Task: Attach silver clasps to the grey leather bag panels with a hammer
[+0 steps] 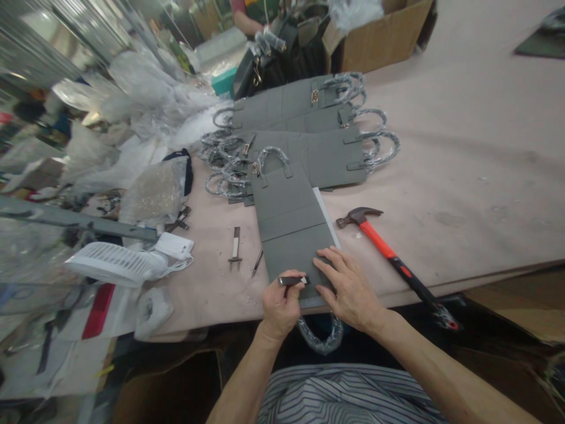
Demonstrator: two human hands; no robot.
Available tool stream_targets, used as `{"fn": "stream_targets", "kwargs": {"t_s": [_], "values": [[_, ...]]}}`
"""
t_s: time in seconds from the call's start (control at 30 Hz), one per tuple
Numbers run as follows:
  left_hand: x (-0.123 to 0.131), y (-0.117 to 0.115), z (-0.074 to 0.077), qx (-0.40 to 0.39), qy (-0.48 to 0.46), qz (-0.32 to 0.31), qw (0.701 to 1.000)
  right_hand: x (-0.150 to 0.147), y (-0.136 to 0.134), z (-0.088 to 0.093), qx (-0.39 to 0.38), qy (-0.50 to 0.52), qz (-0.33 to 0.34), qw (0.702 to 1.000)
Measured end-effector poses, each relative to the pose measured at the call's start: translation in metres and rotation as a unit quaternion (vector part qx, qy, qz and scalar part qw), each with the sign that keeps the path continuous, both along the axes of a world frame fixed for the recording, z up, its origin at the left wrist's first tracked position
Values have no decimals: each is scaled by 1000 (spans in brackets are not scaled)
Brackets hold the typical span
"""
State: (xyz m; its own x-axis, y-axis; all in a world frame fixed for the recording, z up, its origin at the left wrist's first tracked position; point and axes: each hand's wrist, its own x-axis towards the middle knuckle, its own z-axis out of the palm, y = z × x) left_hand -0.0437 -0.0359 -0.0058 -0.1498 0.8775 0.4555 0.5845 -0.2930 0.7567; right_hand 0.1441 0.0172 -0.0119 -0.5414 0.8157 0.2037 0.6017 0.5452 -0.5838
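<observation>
A flat grey bag panel (pixel 291 227) lies on the table in front of me, one wrapped handle (pixel 272 154) at its far end and another (pixel 321 338) hanging over the near edge. My left hand (pixel 279 307) is closed round a small dark metal tool (pixel 292 280), held at the panel's near end. My right hand (pixel 348 288) rests flat on that end, fingers spread, pressing it down.
A red-and-black hammer (pixel 392 259) lies right of the panel. A stack of grey panels (pixel 309 126) sits behind it. Small metal tools (pixel 236 247) lie to the left, beside a white fan (pixel 117 264) and plastic bags. A cardboard box (pixel 379 35) and another person stand far back.
</observation>
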Motion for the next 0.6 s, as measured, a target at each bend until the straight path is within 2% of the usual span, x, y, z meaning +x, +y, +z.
{"fn": "stream_targets", "kwargs": {"t_s": [0.27,0.4,0.5,0.57,0.6], "values": [[4,3,2,-12,35,-7,999,-1,0,1,-3,14,3,1000],[8,4,0,-11,55,-1,998,16,8,3,-28,76,26,996],[8,3,-1,-7,71,-11,997,47,20,5,2,85,-84,993],[8,3,-1,0,82,-23,996,72,29,7,25,15,-162,986],[8,3,-1,6,88,-29,996,83,32,7,24,-37,-177,983]]}}
